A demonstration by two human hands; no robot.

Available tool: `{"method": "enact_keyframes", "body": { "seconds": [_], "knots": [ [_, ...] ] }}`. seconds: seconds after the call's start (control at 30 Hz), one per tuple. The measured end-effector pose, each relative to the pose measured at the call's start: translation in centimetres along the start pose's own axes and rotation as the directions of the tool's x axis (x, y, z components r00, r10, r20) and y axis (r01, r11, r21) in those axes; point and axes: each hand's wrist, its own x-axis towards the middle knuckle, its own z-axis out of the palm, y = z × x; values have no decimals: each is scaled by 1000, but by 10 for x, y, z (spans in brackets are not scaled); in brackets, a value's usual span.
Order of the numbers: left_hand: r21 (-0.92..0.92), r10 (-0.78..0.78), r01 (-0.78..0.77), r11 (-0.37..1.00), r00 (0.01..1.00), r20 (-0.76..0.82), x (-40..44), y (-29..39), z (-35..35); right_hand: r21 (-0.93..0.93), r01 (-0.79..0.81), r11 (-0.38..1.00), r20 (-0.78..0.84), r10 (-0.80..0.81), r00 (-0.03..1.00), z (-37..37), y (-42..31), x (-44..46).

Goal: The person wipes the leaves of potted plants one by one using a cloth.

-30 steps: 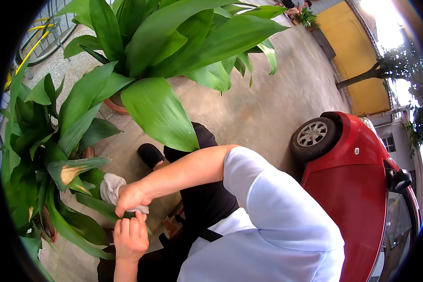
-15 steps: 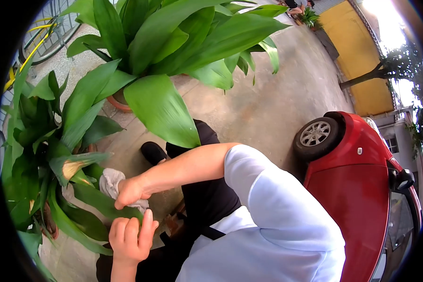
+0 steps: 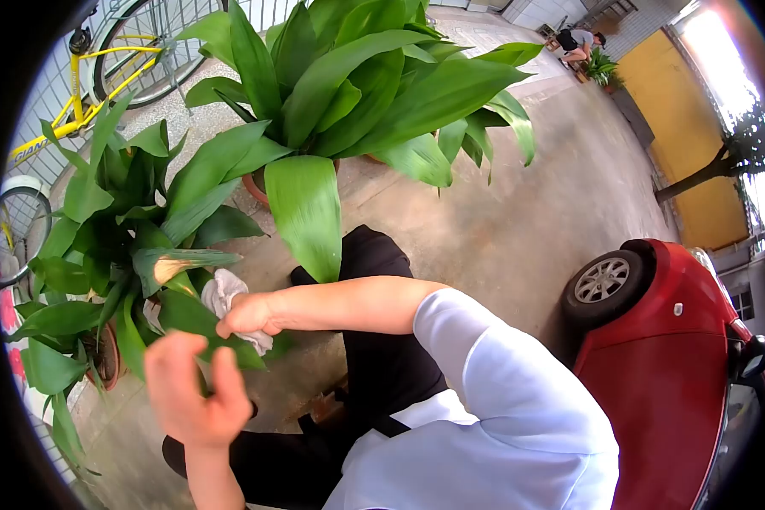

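The right hand [image 3: 248,315] grasps a crumpled, whitish-grey cloth [image 3: 223,289] against a long, broad green leaf [image 3: 185,316], beside a leafy plant in a round reddish-brown pot [image 3: 107,357]. Nearer the camera, the blurred left hand [image 3: 191,398] is released, thumb and fingers parted.
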Motion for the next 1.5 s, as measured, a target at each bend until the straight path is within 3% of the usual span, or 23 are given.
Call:
{"method": "enact_keyframes", "body": {
  "seconds": [0.07,0.13,0.2,0.23,0.27,0.3,0.37,0.43,0.53,0.67,0.77,0.83,0.87,0.97,1.03,1.13,1.2,1.23,1.27,1.33,1.37,1.4,1.5],
  "knots": [
    [-283,-522,459,842,825,-217,-21,-26,0,4,-16,1000,0,16,1000,1,-12,-11],
    [-517,-844,672,529,481,-239,-58,-55,10,-16,35,999,-29,-36,999,-6,2,9],
    [-728,-983,661,180,99,-153,-123,-75,30,91,9,996,-24,-7,1000,-3,-3,1],
    [-834,-1000,551,-25,-24,14,-150,-71,45,176,-8,984,110,-12,994,-16,9,18],
    [-892,-975,393,-222,-90,203,-169,-66,58,197,37,980,83,-54,995,-11,1,7],
    [-898,-927,229,-375,-82,366,-180,-61,69,252,-10,968,152,-29,988,-12,1,8],
    [-853,-852,2,-522,44,522,-170,-53,83,109,-22,994,50,17,999,-7,-11,-3],
    [-859,-862,-132,-495,201,465,-169,-57,100,117,0,993,79,-9,997,-2,-4,-2],
    [-817,-867,-315,-483,299,397,-157,-67,99,134,-1,991,74,-9,997,9,13,-3],
    [-756,-789,-232,-612,248,563,-197,-95,111,197,-34,980,-10,37,999,35,65,-13],
    [-755,-774,-208,-622,310,552,-215,-93,117,10,-30,999,-143,31,989,46,78,-27],
    [-778,-817,-255,-574,240,524,-213,-90,117,-238,-119,964,-251,57,966,29,69,-33],
    [-807,-852,-273,-523,177,493,-201,-85,113,-313,131,941,-143,-183,973,37,55,-46],
    [-853,-891,-261,-452,79,447,-190,-83,105,-652,402,643,-89,-591,801,62,12,-90],
    [-878,-889,-140,-457,51,455,-191,-84,108,-745,556,369,-36,-854,518,88,-3,-102],
    [-888,-889,56,-456,18,457,-192,-82,119,-820,556,137,265,-771,579,88,5,-104],
    [-903,-904,125,-411,74,422,-192,-81,118,-889,447,100,246,-719,651,96,36,-63],
    [-975,-905,45,-216,365,217,-198,-89,118,-926,377,30,257,-681,685,105,45,-43],
    [-987,-792,-136,-86,610,-15,-204,-96,117,-938,327,-114,321,-641,697,116,45,-27],
    [-782,-665,-572,-247,687,-292,-209,-90,110,-921,214,-326,366,-532,764,122,54,6],
    [-818,-889,-506,-273,458,13,-215,-80,116,-949,194,-249,298,-507,809,113,63,18],
    [-813,-939,-470,-343,139,316,-221,-69,122,-958,196,-210,279,-510,813,105,69,25],
    [-744,-876,-496,-448,79,476,-240,-76,150,-975,200,-94,217,-583,783,92,65,32]
  ]
}}
